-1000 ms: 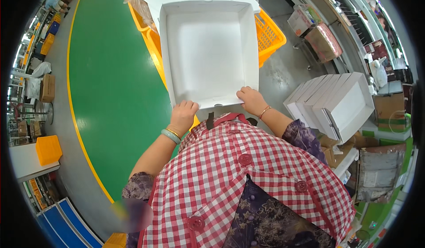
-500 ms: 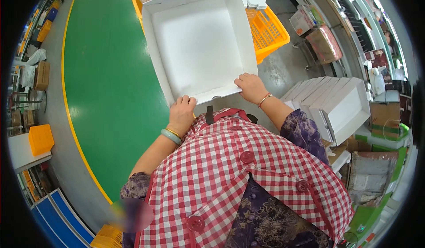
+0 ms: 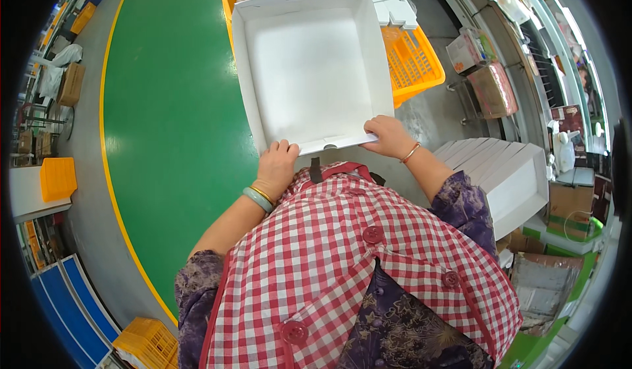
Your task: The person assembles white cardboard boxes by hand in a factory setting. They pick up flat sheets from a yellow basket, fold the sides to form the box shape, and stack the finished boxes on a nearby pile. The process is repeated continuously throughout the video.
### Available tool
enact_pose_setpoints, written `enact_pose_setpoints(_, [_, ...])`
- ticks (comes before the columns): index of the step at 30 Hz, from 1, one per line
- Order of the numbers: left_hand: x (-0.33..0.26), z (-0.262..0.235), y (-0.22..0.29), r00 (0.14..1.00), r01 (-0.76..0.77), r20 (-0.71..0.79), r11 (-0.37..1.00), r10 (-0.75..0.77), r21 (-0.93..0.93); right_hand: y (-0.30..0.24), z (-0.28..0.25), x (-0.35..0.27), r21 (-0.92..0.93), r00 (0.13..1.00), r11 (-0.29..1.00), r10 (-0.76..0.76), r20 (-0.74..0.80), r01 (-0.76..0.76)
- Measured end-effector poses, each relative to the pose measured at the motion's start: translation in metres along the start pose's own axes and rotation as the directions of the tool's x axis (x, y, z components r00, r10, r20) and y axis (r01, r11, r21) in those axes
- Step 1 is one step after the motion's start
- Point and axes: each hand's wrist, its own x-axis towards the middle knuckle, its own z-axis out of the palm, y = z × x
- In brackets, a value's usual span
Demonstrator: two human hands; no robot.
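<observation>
In front of me is a white open cardboard box [image 3: 309,73], shallow and square, its inside facing up with nothing in it. My left hand [image 3: 276,166] grips the left end of its near wall, fingers folded over the rim. At the right end of that same wall, my right hand [image 3: 388,137] is closed on the edge. A small notch shows in the middle of the near wall, between the two hands. The box's underside is hidden.
Beyond the box, flat white cardboard pieces [image 3: 398,10] lie over a yellow plastic crate [image 3: 415,63]. To my right stands a row of nested white boxes [image 3: 510,181]. A green floor lane [image 3: 171,105] with a yellow border line runs along the left. Wrapped cartons [image 3: 492,91] stand at far right.
The view has shifted a little, so the box and both hands appear slightly right and lower. Both hands keep hold of the near wall.
</observation>
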Motion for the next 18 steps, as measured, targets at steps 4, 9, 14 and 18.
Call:
enact_pose_setpoints(4, [-0.006, -0.002, -0.002, 1.000, 0.008, 0.003, 1.000, -0.008, 0.001, 0.002, -0.008, -0.005, -0.030, 0.994, 0.998, -0.049, 0.094, 0.052])
enact_pose_setpoints(9, [-0.005, -0.007, -0.004, 0.999, 0.043, 0.028, 0.998, -0.044, 0.035, 0.003, -0.001, -0.001, -0.027, 0.993, 0.995, -0.098, 0.059, 0.100])
enact_pose_setpoints(14, [0.000, -0.001, -0.002, 0.990, 0.133, 0.032, 0.991, -0.134, 0.029, 0.015, 0.009, -0.006, -0.021, 0.986, 0.987, -0.158, 0.046, 0.159])
enact_pose_setpoints(18, [0.010, 0.016, -0.015, 0.988, 0.127, 0.083, 0.990, -0.132, 0.065, 0.021, 0.022, -0.009, -0.053, 0.990, 0.989, -0.140, 0.033, 0.142])
